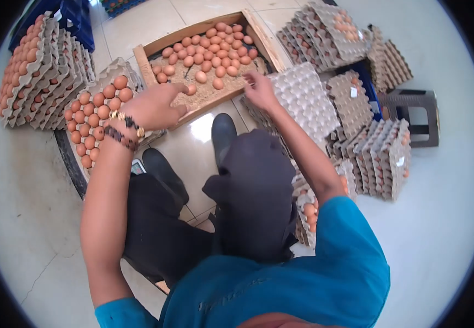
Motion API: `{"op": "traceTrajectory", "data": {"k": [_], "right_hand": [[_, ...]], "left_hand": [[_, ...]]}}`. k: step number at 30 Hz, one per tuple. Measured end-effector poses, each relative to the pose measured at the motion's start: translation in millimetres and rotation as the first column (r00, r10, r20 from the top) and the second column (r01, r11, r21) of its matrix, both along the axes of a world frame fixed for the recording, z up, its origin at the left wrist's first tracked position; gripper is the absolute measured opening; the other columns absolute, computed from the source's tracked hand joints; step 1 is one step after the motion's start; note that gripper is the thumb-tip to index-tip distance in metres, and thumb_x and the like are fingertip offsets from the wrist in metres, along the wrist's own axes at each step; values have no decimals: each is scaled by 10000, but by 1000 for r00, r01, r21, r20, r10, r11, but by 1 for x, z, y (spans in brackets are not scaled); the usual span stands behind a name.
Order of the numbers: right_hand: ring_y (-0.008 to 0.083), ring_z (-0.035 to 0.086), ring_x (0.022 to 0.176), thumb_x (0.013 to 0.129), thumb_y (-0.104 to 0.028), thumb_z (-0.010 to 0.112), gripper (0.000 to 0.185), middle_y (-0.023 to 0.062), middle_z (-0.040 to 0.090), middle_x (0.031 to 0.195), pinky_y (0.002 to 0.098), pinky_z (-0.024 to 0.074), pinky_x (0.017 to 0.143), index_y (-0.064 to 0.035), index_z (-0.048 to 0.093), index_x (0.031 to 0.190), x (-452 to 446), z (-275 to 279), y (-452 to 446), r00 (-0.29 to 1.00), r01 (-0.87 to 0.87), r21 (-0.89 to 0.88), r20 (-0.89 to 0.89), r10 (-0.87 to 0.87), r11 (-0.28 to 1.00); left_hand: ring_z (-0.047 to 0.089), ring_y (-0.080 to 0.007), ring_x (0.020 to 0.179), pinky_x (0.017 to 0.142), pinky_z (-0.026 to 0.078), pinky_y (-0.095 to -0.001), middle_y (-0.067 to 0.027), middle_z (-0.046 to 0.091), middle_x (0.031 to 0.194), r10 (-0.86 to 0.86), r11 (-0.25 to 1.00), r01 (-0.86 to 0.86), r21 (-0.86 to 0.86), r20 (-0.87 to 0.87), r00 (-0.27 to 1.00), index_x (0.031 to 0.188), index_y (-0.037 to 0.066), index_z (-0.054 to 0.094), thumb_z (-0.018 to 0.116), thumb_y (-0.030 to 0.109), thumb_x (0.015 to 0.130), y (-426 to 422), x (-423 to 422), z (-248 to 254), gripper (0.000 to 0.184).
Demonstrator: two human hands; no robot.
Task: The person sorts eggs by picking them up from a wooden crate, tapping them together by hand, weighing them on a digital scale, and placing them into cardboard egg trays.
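Observation:
My left hand, with bracelets at the wrist, reaches over the near left side of a wooden box. Its thumb and fingers are apart, and the index fingertip is at a brown egg. My right hand is at the box's near right edge, its fingers loosely curved and apart, with no egg visible in them. Many brown eggs lie inside the box on a tan grainy layer. By my left wrist is a tray of eggs; an empty grey egg tray tops a stack beside my right forearm.
Tall stacks of egg-filled trays stand at the far left and upper right. More stacked trays and a dark stool are on the right. Two dark boots are on the tiles below the box.

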State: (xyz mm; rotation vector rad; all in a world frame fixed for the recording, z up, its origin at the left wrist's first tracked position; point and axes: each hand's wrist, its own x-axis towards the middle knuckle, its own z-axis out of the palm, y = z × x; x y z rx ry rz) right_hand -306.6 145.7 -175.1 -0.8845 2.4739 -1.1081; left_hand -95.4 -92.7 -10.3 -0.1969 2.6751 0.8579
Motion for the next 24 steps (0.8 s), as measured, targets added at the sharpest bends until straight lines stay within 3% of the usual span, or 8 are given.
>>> {"op": "traceTrajectory", "data": {"k": [2,5,8,14,17,20,23,24], "right_hand": [[341,670,980,765,-59,629,385,204,682,1034,409,533,881,-10,612,1147,-41,-67,-43,970,-190,161,-120,211,968],[379,636,1048,729,-59,653,396,203,642,1132,442,513,918,-24,616,1122,-72,-100,-84,969,-163,563,-65,240,810],[373,609,1090,700,-70,696,376,193,588,1202,435,512,926,-58,635,1071,-89,-141,-95,964,-6,539,-221,148,843],[355,606,1076,674,-106,736,358,184,543,1232,426,522,920,-108,646,1021,-95,-135,-110,966,-39,714,-153,210,699],[350,626,1048,680,-174,728,322,178,600,1170,436,524,904,-104,667,988,-101,-144,-113,961,-27,698,-179,211,715],[293,648,1091,709,-304,744,438,168,661,1161,415,547,888,-71,686,1075,-98,-121,-128,997,-15,719,-37,61,695],[273,672,1047,728,-371,696,417,161,695,1103,402,550,868,-73,705,1020,-83,-77,-137,994,-12,742,81,-72,670],[283,672,1047,712,-370,696,437,169,694,1105,406,548,862,-60,707,1020,-80,-84,-140,995,46,721,27,-95,691]], "left_hand": [[659,-312,958,855,517,-384,-184,676,1022,64,998,-64,7,28,998,1269,54,586,634,303,905,-1,7,6,444],[652,-354,977,865,510,-426,-211,674,999,129,992,-129,2,85,988,1242,34,590,623,291,901,-8,15,18,429],[646,-380,973,858,506,-442,-224,661,998,145,989,-145,-12,6,989,1228,16,579,611,279,911,-14,26,16,413],[632,-351,900,796,498,-434,-206,627,1026,178,982,-177,67,-4,984,1307,33,550,642,310,910,-15,26,11,493],[648,-376,959,834,519,-450,-211,639,1036,181,982,-180,61,-11,983,1216,16,573,622,287,906,-9,23,17,415],[650,-372,945,827,522,-453,-207,637,1030,159,987,-158,37,-11,987,1209,16,576,631,286,895,-8,22,18,418],[629,-364,913,809,497,-439,-201,615,1026,146,988,-146,38,23,989,1311,31,538,632,300,915,-8,23,17,488],[629,-363,918,810,497,-440,-201,615,1028,146,988,-147,38,22,989,1310,32,539,632,301,914,-8,23,17,488]]}}
